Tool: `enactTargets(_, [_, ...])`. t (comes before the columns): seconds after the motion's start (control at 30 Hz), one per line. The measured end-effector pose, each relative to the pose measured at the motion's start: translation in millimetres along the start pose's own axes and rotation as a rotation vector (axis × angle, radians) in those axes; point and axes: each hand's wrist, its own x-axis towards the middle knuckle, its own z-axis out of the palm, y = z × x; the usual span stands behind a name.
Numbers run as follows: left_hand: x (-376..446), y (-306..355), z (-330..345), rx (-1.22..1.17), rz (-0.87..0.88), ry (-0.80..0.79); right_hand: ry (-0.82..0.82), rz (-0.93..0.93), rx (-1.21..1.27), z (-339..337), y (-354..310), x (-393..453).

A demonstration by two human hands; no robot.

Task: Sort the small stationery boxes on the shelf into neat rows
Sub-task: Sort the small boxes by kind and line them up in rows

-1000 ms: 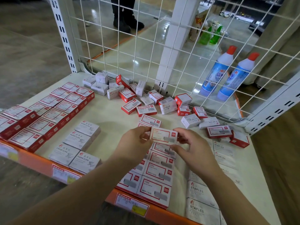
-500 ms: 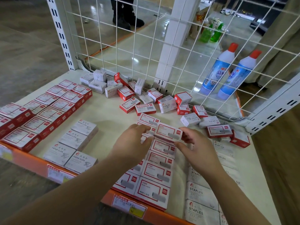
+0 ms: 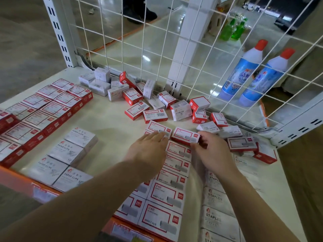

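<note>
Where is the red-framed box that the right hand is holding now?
In the head view, the red-framed box lies centre-right on the shelf, at the far end of its row, with the right hand pinching its right end.

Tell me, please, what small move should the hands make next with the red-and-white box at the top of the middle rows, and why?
Probably let go and reach for another loose box. The right hand pinches the red-and-white box, which appears to lie flat at the far end of its row, beside the box under the left hand. Unsorted boxes lie jumbled by the wire mesh.
</note>
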Motion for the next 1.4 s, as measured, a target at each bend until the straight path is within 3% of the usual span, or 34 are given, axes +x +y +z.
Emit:
enactTargets(0.43, [16,1,1,-0.144,-0.039,0.053,-0.093,0.034,0.036,9,11,14])
enactTargets(1.1, [21,6,1,0.030,0.012,0.039,-0.114,-0.009,0.015,22,20,19])
enactTargets(1.2, [21,7,1,0.023,-0.001,0.033,-0.084,0.003,0.012,22,17,16])
enactTargets(1.4, [18,22,-1,0.031,0.017,0.015,0.141,0.057,0.014,4,34,13])
